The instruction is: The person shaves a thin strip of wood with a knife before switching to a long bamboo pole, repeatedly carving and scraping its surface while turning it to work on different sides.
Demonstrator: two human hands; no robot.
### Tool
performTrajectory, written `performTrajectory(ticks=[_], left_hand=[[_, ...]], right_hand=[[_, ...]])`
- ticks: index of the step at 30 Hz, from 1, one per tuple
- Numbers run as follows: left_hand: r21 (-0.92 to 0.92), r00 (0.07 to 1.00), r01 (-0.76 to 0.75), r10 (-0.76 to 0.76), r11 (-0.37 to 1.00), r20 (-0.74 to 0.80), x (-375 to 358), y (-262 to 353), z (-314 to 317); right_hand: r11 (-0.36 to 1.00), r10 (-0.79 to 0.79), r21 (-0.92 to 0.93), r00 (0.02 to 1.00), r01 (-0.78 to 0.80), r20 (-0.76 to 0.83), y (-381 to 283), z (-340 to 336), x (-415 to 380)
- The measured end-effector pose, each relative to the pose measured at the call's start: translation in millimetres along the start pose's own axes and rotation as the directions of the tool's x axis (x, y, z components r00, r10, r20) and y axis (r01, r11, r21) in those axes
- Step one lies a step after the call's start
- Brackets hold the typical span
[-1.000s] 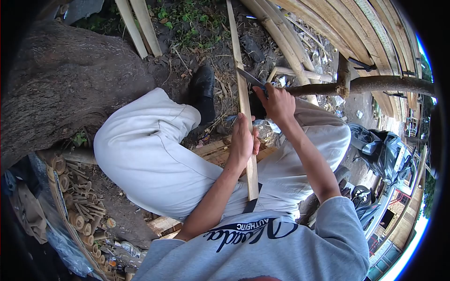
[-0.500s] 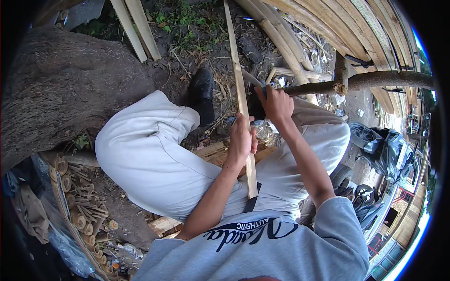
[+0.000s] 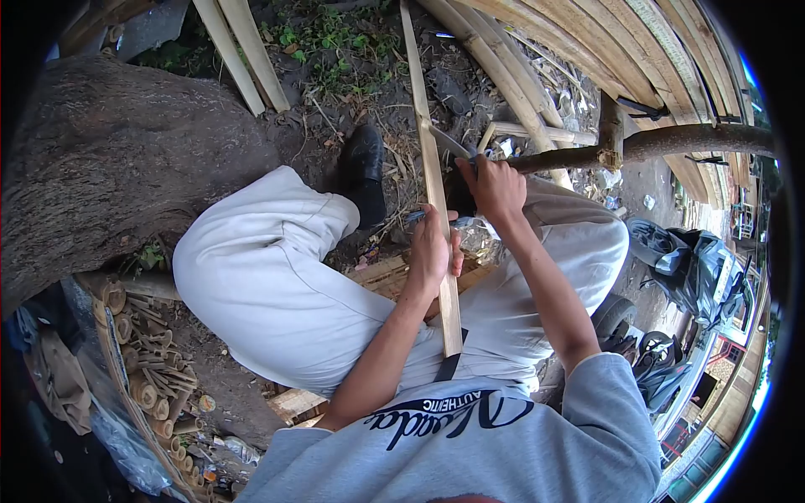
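A long bamboo strip [image 3: 432,163] runs from my waist out over the ground between my legs. Around its lower part is my left hand [image 3: 432,251], its fingers wrapped on the strip. To the right, my right hand [image 3: 499,189] is closed round the handle of a knife [image 3: 453,144]. The blade points up and left, its tip end at the edge of the strip, beyond my left hand. My right fingers hide most of the handle. At my waist, the strip's near end lies by a dark strap [image 3: 448,367].
A thick tree trunk [image 3: 126,168] lies at left. A branch [image 3: 671,144] crosses from the right near my right hand. Bamboo poles [image 3: 503,67] and stacked slats [image 3: 604,42] stand at upper right. Cut bamboo pieces [image 3: 159,386] fill the lower left; a motorbike [image 3: 696,268] is at right.
Both hands stay almost where they were on the strip and knife. The knife blade has tilted slightly at the strip's edge, and the view has shifted a little.
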State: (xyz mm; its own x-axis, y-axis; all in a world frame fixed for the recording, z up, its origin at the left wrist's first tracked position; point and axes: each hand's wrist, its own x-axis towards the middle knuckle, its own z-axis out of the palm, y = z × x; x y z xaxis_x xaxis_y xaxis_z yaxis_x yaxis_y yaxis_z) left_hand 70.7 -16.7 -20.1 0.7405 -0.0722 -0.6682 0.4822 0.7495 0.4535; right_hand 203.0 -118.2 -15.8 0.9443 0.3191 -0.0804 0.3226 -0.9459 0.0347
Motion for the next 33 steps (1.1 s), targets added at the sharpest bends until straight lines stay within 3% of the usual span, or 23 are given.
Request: performTrajectory(ticks=[3,4,7,11,13,15,16,19,21,23,25,27,29,31,32,33], left_hand=[[0.019,1.000,-0.017,0.017,1.000,0.007,3,2,2],[-0.014,1.000,-0.013,0.013,1.000,0.013,1,2,0],[0.004,1.000,0.017,-0.017,1.000,-0.005,4,0,-1],[0.011,1.000,-0.017,0.016,1.000,0.018,2,3,0],[-0.034,1.000,-0.002,0.003,0.999,0.030,-1,5,-3],[-0.034,1.000,0.012,-0.011,0.999,0.025,-2,5,-3],[-0.036,0.999,0.021,-0.021,0.999,0.025,-2,5,-1],[-0.050,0.999,0.008,-0.006,0.999,0.049,-1,6,-1],[-0.045,0.999,0.006,-0.004,0.999,0.042,0,8,-3],[-0.047,0.999,0.012,-0.011,0.999,0.038,-2,6,-5],[-0.094,0.998,0.024,-0.019,0.995,0.060,0,6,-3],[-0.092,0.997,0.033,-0.026,0.995,0.078,-1,4,-1],[-0.081,0.996,0.030,-0.023,0.996,0.083,3,10,-6],[-0.212,0.988,0.081,-0.051,0.974,0.145,2,7,-13],[-0.239,0.983,0.064,-0.019,0.969,0.185,4,4,-18],[-0.243,0.982,0.062,-0.017,0.968,0.186,4,6,-16]], right_hand=[[0.998,0.065,0.026,0.994,-0.063,-0.088,8,-2,9],[0.994,0.007,0.107,0.989,0.009,-0.146,0,-10,2],[0.992,-0.091,0.084,0.995,0.094,-0.038,-4,-4,-9],[0.998,0.059,0.022,0.997,-0.058,-0.052,15,10,9],[0.997,0.021,0.077,0.997,-0.016,-0.069,5,-1,-4],[0.974,-0.192,0.092,0.971,0.206,-0.144,1,-5,-12],[0.994,-0.090,0.067,0.995,0.092,-0.041,5,-1,-7],[0.998,0.011,-0.063,0.999,-0.013,-0.044,17,-2,15],[1.000,-0.004,0.015,0.996,0.006,-0.086,12,-16,3],[0.954,-0.286,0.050,0.948,0.295,-0.139,7,-30,-10],[0.951,-0.309,-0.014,0.945,0.309,-0.109,23,-12,1],[0.963,-0.189,-0.185,0.981,0.194,0.041,38,0,23],[0.982,-0.124,-0.140,0.992,0.126,0.024,38,-11,22],[0.964,-0.259,0.018,0.952,0.266,-0.165,25,-42,-4],[0.953,-0.247,0.137,0.956,0.270,-0.160,21,-50,-15],[0.953,-0.250,0.133,0.955,0.272,-0.161,21,-58,-25]])
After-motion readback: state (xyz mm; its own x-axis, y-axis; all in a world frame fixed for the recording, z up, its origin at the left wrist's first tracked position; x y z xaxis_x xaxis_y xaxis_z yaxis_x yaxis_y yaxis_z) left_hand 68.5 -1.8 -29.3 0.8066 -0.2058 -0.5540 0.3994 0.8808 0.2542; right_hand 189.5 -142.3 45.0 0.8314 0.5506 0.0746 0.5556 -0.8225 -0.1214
